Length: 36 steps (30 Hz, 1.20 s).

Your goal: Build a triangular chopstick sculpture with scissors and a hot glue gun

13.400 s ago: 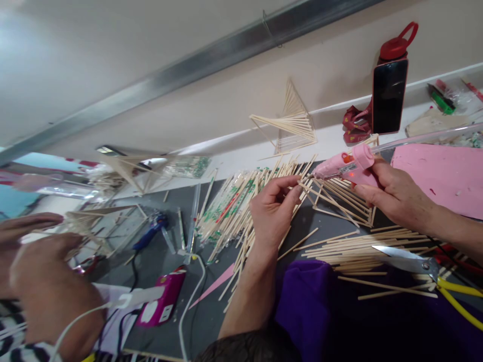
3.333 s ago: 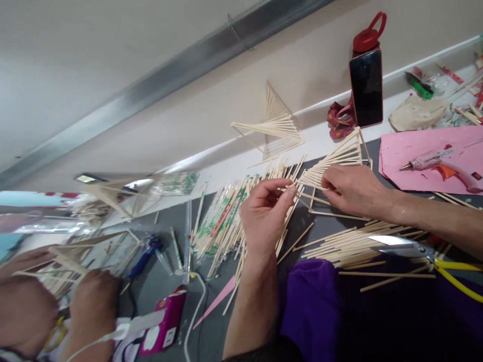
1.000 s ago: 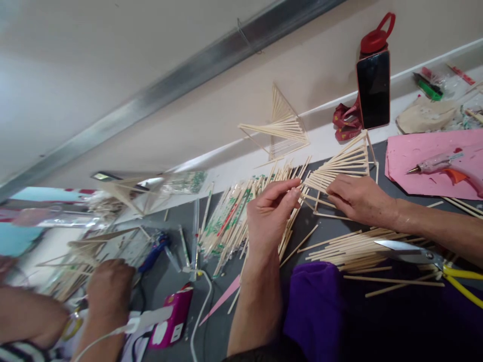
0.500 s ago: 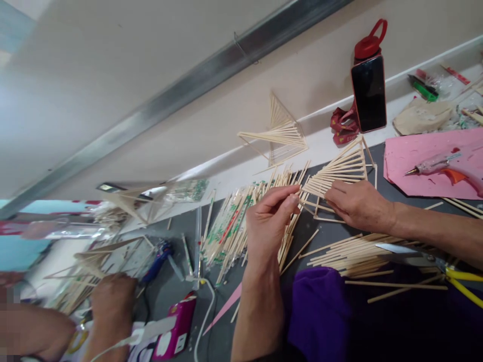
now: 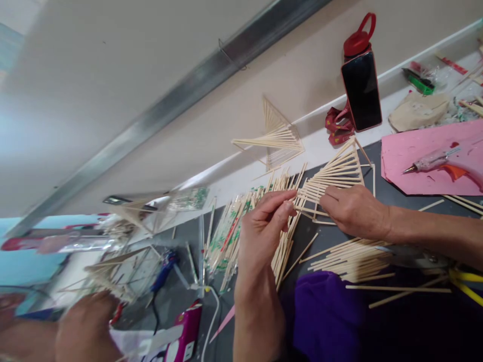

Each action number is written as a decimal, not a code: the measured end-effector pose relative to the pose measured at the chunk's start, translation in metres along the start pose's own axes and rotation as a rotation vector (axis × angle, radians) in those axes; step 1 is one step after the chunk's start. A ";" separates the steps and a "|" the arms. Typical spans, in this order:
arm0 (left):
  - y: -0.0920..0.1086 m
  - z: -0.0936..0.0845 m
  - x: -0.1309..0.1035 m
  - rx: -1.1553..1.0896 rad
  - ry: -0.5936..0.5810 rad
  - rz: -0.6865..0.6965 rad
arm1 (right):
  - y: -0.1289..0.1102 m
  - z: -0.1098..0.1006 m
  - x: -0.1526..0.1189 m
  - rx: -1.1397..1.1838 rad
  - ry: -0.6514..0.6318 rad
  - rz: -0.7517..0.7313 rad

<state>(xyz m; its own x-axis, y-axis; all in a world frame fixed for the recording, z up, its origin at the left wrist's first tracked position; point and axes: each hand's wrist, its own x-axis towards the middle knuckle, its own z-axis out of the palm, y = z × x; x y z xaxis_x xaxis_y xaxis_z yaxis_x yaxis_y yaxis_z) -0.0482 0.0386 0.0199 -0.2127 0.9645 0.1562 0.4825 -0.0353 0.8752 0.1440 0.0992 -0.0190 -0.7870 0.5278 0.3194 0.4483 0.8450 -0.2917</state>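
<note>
Fanned pale wooden sticks glued into a slanted, sail-shaped frame (image 5: 335, 173) lie on the dark grey tabletop (image 5: 407, 201) at centre right, just near the pink paper sheet (image 5: 422, 151). Its narrow left corner sits between both hands, so the joint there is hidden, and motion blur softens the stick ends. The left hand (image 5: 264, 229) pinches that corner, thumb and fingertips closed narrowly on a stick. The right hand (image 5: 352, 211) lies flat on the frame's near edge, fingers curled over the sticks; how firmly it grips cannot be told. Loose pale sticks (image 5: 350, 254) lie near the right wrist, partly covered by purple cloth (image 5: 328, 317). Another person's hand (image 5: 85, 332) at near left is blurred and cut off by the edge. A pink glue gun (image 5: 437, 161) rests on the pink sheet, cut off at the right.
</note>
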 end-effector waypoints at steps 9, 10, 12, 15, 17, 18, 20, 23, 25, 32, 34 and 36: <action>-0.003 0.000 0.000 0.019 0.012 0.023 | -0.003 -0.007 0.003 -0.030 -0.110 0.024; -0.003 0.000 0.000 0.020 0.009 0.027 | -0.003 -0.008 0.003 -0.025 -0.106 0.027; -0.003 0.000 0.001 0.021 0.004 0.031 | -0.003 -0.009 0.003 -0.014 -0.102 0.033; -0.004 0.000 0.001 0.017 0.003 0.032 | -0.003 -0.009 0.003 -0.015 -0.114 0.036; -0.004 0.000 0.002 0.019 0.004 0.032 | -0.003 -0.008 0.003 -0.030 -0.109 0.030; -0.004 0.000 0.002 0.021 0.004 0.031 | -0.004 -0.008 0.003 -0.036 -0.099 0.027; -0.004 0.001 0.003 0.021 0.004 0.029 | -0.004 -0.008 0.003 -0.041 -0.086 0.030; -0.004 0.001 0.003 0.019 -0.001 0.031 | -0.005 -0.008 0.003 -0.043 -0.083 0.035; -0.004 0.001 0.003 0.018 -0.003 0.034 | -0.005 -0.008 0.003 -0.041 -0.076 0.031; -0.004 0.001 0.002 0.011 0.002 0.032 | -0.001 -0.006 0.003 -0.097 -0.069 -0.021; -0.004 0.002 0.003 0.003 -0.001 0.036 | 0.000 -0.004 0.002 -0.096 -0.039 -0.033; -0.004 0.003 0.003 -0.007 0.002 0.028 | 0.001 -0.002 0.001 -0.083 -0.014 -0.028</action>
<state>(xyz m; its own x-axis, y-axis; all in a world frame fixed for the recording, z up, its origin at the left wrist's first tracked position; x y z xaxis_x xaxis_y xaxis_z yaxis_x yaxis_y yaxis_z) -0.0485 0.0422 0.0157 -0.2012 0.9625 0.1820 0.4821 -0.0645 0.8738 0.1445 0.1013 -0.0169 -0.8056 0.5029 0.3132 0.4592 0.8640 -0.2064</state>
